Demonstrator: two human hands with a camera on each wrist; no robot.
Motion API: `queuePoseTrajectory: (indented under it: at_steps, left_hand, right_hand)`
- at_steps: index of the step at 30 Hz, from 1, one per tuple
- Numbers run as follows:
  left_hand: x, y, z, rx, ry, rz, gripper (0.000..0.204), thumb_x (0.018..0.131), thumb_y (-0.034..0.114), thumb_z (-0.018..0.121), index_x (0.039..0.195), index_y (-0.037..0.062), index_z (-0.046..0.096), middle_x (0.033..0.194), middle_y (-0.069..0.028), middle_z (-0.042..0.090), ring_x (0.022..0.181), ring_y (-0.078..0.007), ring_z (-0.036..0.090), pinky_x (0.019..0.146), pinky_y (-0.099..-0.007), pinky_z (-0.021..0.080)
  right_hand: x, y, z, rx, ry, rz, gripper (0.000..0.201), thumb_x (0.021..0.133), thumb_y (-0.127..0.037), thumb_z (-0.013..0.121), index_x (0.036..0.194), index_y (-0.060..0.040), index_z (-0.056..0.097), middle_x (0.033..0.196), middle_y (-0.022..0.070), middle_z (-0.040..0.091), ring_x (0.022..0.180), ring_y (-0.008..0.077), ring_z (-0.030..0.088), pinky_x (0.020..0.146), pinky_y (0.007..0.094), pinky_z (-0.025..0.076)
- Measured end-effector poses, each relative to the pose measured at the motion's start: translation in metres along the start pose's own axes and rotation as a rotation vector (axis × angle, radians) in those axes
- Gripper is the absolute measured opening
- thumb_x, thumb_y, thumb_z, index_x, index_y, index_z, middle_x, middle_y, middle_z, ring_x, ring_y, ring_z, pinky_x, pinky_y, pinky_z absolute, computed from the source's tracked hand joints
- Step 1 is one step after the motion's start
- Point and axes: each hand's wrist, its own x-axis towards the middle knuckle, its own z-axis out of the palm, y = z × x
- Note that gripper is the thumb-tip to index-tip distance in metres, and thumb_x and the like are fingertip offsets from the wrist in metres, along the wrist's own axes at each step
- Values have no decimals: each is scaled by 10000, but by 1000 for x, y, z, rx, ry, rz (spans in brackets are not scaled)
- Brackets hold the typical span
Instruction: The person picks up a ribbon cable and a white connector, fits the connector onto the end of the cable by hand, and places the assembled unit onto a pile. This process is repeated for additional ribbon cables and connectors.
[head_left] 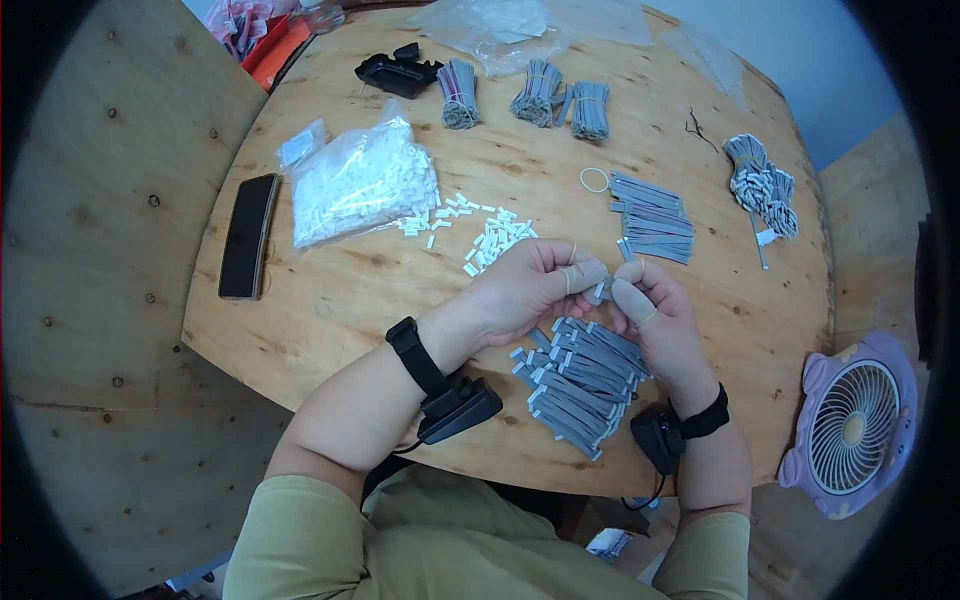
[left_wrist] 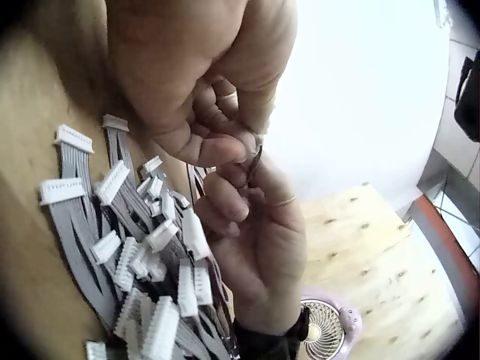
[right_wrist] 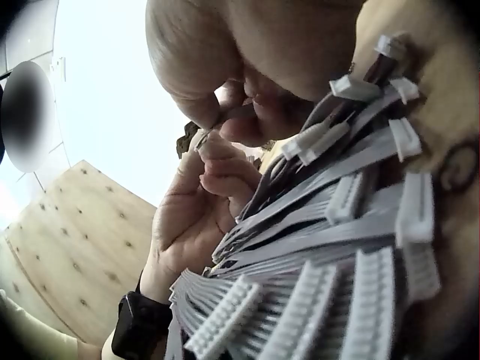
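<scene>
Head view: left hand (head_left: 525,292) and right hand (head_left: 658,310) meet above the counter (head_left: 340,290), both pinching one grey cable (head_left: 601,290) over the cable pile (head_left: 580,380). Left wrist view: fingertips (left_wrist: 225,150) curl on the cable end. Right wrist view: connectors (right_wrist: 360,300) crowd the foreground beneath both hands.

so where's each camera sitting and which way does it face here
Head: worn on the head, looking forward and down at the round wooden table; both forearms, left hand and right hand show.
Left wrist: on the left wrist, looking along the left hand across to the right hand and a small fan.
Right wrist: on the right wrist, looking past the right hand to the left hand.
Shared: all three show the pile of grey ribbon cables.
</scene>
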Motion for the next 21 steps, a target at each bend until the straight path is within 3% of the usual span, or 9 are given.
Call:
queuePoseTrajectory:
  at_steps: [15,18,21]
  left_hand:
    - [-2,-1,7,532,165,191,189,837,213,574,845,25,588,682,5,559,594,-38,490,543,-177,414]
    - [-4,1,10,584,182,140,184,847,203,557,835,21,585,687,9,559,607,-40,491,550,-181,411]
    - [-3,4,4,670,282,324,171,848,186,555,838,18,588,690,10,562,626,-43,499,558,-190,415]
  right_hand:
    - [2,3,7,-110,85,-38,77,834,-119,555,846,-54,516,663,-50,479,562,16,425,506,165,354]
    - [2,6,3,-136,73,-51,73,839,-121,549,837,-58,512,655,-54,471,546,13,418,486,163,343]
    - [1,3,2,-122,61,-48,69,842,-117,544,826,-62,506,652,-59,461,533,6,402,471,161,327]
